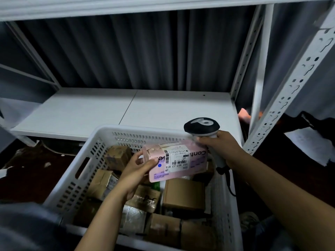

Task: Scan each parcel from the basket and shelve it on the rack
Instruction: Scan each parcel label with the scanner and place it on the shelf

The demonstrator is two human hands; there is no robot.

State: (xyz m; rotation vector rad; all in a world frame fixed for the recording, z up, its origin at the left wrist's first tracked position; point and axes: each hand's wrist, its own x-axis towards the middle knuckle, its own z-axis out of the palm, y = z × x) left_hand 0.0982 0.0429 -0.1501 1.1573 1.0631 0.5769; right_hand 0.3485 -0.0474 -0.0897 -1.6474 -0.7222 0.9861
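Cardboard, pale pink with lilac bands, makes up the parcel (178, 161), a flat oblong box held over the white slotted basket (137, 131) and above the brown boxes (184, 193) inside. Its white shipping label (176, 159) carries barcodes and reads "502 602-12 B15", upside down from here, with a blue dot (159, 165) beside it; purple letters "Cont" show at one end. The left hand (138, 170) grips the box's end, while the right hand (222, 148) is wrapped round a black-headed scanner (201, 126) just above it. The rack's white shelf (163, 107) lies behind.
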